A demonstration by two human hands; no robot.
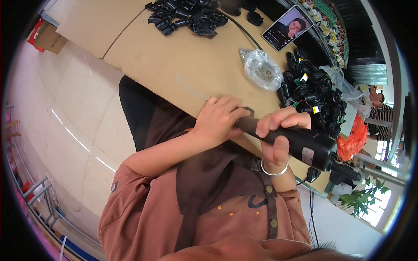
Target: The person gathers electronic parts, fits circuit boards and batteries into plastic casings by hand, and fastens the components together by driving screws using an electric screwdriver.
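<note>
My right hand is wrapped round the thick body of a black electric screwdriver, which lies slanted with its cord end toward the lower right. The driver's narrow front points up and left, at my left hand. My left hand is closed at the table's near edge, its fingers round a small black plastic part that shows only in part. The driver's tip meets that part or stops just beside it; my fingers hide which.
Black plastic housings are heaped at the far edge of the brown table. A clear bag of small screws sits before a phone. Black assemblies with wires pile up at the right, beside a red bag.
</note>
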